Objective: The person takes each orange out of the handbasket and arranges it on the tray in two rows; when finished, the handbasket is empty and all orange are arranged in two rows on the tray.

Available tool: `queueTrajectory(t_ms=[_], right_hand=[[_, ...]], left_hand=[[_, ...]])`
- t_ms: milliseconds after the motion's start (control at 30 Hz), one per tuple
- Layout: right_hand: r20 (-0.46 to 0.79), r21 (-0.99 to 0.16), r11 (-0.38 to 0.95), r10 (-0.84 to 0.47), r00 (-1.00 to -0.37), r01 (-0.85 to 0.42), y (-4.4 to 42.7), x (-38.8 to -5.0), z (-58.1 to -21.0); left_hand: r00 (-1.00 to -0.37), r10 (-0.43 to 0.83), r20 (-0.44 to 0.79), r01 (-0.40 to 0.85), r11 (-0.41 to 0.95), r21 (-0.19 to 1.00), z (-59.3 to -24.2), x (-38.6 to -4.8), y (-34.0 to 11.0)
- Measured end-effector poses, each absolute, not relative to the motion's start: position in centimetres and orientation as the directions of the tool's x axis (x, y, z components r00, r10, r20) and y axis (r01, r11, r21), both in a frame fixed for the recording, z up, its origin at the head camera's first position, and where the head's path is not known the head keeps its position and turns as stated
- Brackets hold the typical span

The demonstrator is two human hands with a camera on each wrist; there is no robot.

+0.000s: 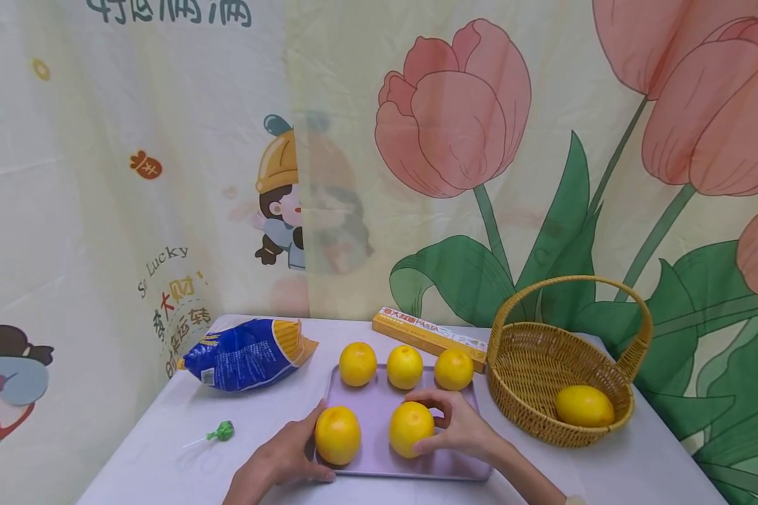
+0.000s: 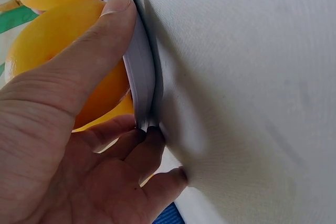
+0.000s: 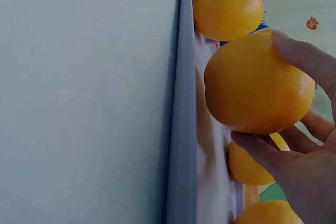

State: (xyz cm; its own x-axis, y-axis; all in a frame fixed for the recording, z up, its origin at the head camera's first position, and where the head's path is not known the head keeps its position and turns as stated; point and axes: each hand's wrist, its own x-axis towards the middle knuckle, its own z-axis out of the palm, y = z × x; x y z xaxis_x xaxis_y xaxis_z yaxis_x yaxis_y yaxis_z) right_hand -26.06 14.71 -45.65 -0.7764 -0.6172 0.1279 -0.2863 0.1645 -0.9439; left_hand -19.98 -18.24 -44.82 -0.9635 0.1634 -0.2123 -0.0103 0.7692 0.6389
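Observation:
My right hand (image 1: 450,423) grips an orange (image 1: 412,429) between thumb and fingers over the front middle of a lilac tray (image 1: 379,465). In the right wrist view that orange (image 3: 257,83) appears just above the tray's floor. At the tray's front left corner, my left hand (image 1: 288,449) holds the tray, the thumb lying on its front rim (image 2: 137,72) and fingers at its left side. Beside this hand sits another orange (image 1: 337,435) on the tray. Three more oranges, left (image 1: 357,364), middle (image 1: 405,367) and right (image 1: 453,369), form the back row.
To the right stands a wicker basket (image 1: 524,419) with a tall handle and a yellow oval fruit (image 1: 584,406) inside. A pasta box (image 1: 426,335) lies behind the tray. At left are a blue snack bag (image 1: 246,355) and a green lollipop (image 1: 224,431). Printed curtains (image 1: 335,301) back the table.

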Motion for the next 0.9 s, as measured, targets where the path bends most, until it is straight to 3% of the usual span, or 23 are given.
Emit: queueTrajectory(t_ms=[200, 400, 567, 900], right_hand=[[0.115, -0.95, 0.166, -0.599, -0.792, -0.263, 14.5, -25.9, -46.4], [0.139, -0.923, 0.213, -0.595, -0.792, -0.322, 14.3, -26.3, -46.4], [0.133, -0.89, 0.264, -0.629, -0.766, -0.371, 14.2, -27.6, -47.5], [0.165, -0.882, 0.22, -0.685, -0.709, -0.418, 14.1, -26.8, -46.8]], left_hand=[[-0.966, 0.174, -0.193, 0.005, 0.756, 0.654, -44.9, -19.9, -18.3], [-0.963, 0.169, -0.21, -0.008, 0.762, 0.647, -44.8, -20.0, -18.2], [-0.963, 0.17, -0.209, -0.005, 0.763, 0.646, -44.9, -20.1, -18.3], [-0.962, 0.172, -0.213, -0.008, 0.761, 0.649, -44.8, -20.0, -18.4]])
